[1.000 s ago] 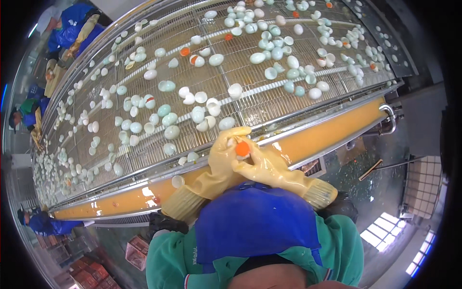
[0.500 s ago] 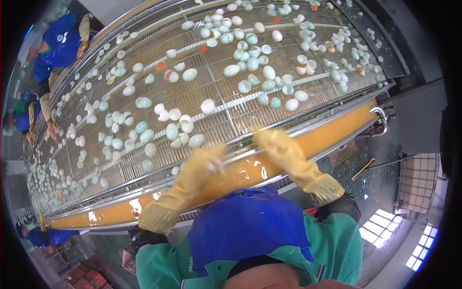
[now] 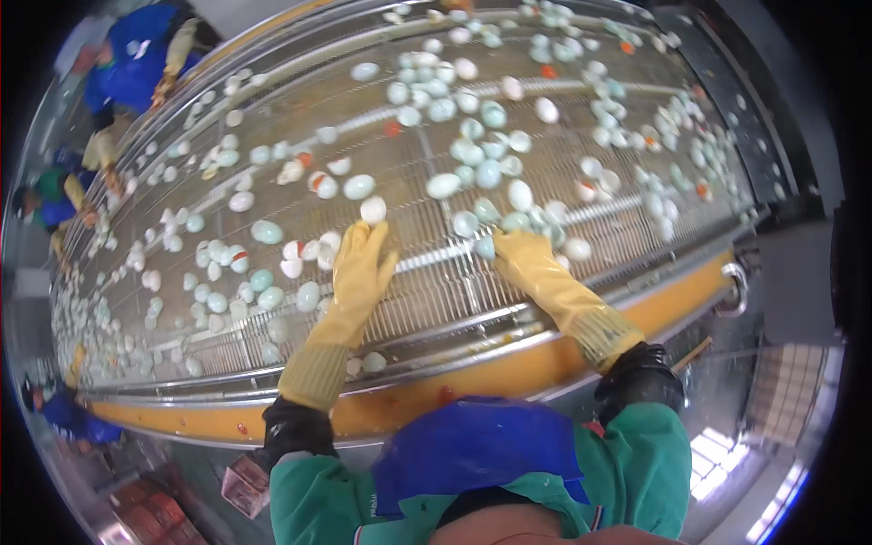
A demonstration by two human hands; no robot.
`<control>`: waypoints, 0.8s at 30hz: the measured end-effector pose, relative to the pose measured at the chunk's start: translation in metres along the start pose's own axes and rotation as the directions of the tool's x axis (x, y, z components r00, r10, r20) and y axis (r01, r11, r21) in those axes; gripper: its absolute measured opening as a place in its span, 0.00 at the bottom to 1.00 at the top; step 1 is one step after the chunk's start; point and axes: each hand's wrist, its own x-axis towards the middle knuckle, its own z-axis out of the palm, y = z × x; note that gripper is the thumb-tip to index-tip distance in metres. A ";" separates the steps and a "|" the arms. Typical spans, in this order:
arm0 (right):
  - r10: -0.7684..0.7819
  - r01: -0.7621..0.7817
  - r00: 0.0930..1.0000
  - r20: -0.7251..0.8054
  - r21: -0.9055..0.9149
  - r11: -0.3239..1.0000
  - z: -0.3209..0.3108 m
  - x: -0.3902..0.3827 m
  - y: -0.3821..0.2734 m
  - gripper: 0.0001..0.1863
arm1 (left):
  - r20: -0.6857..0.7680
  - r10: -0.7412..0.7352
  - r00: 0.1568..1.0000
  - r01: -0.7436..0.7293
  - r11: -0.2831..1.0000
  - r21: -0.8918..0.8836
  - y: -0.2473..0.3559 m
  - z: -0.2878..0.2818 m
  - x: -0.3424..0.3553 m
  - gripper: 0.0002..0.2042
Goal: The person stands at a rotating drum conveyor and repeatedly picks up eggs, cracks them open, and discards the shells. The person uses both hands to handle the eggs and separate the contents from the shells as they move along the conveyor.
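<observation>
Both of my hands wear long yellow rubber gloves and reach over a wide slatted metal conveyor [image 3: 427, 295]. My left hand [image 3: 361, 272] is open, its fingers stretched forward and its thumb apart. Its fingertips touch or nearly touch a white eggshell [image 3: 373, 210]. My right hand [image 3: 529, 258] lies palm down with its fingers curled, at the near edge of a cluster of pale eggs and shells. A blue-green egg [image 3: 486, 247] shows beside its fingertips. What lies under these fingers is hidden. White and pale green eggs and broken half shells are scattered across the slats.
A metal rail and an orange trough [image 3: 509, 374] run along the near side. Orange lumps [image 3: 548, 71] lie among the shells. People in blue aprons [image 3: 136, 59] work along the left. A bent metal pipe [image 3: 738, 289] stands at the trough's right end.
Both hands have moved forward from the near rail and trough onto the slats among the eggs. My left fingers have spread. The whole view has shifted slightly, with the conveyor lower in it.
</observation>
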 end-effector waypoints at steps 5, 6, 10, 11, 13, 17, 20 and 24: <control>-0.024 0.023 1.000 0.007 0.051 0.998 -0.007 0.037 -0.007 0.11 | -0.342 -0.465 0.816 0.392 0.881 -0.263 -0.100 0.018 0.052 0.17; -0.047 0.051 0.998 -0.040 0.111 0.993 -0.027 0.033 -0.014 0.15 | -0.339 -0.592 0.731 0.464 0.796 -0.390 -0.083 -0.007 0.068 0.16; -0.236 0.287 0.932 -0.274 0.163 0.944 -0.055 0.037 -0.011 0.19 | -0.456 -0.675 0.580 0.485 0.736 -0.471 -0.110 -0.035 0.087 0.15; -0.244 0.314 0.920 -0.306 0.205 0.927 -0.059 0.045 -0.014 0.18 | -0.488 -0.663 0.568 0.556 0.746 -0.367 -0.121 -0.040 0.089 0.16; -0.294 0.411 0.868 -0.399 0.251 0.876 -0.072 0.076 -0.019 0.17 | -0.406 -0.656 0.637 0.537 0.755 -0.377 -0.137 -0.045 0.103 0.15; -0.341 0.539 0.784 -0.519 0.296 0.788 -0.068 0.171 -0.026 0.17 | -0.213 -0.551 0.807 0.530 0.834 -0.153 -0.165 -0.037 0.137 0.16; -0.460 0.516 0.803 -0.380 0.056 0.855 -0.056 0.252 -0.049 0.16 | -0.134 -0.637 0.759 0.582 0.757 -0.298 -0.200 -0.015 0.139 0.15; -0.442 0.454 0.868 -0.226 0.004 0.891 -0.045 0.297 -0.079 0.15 | -0.307 -0.504 0.807 0.509 0.858 -0.070 -0.210 0.023 0.148 0.15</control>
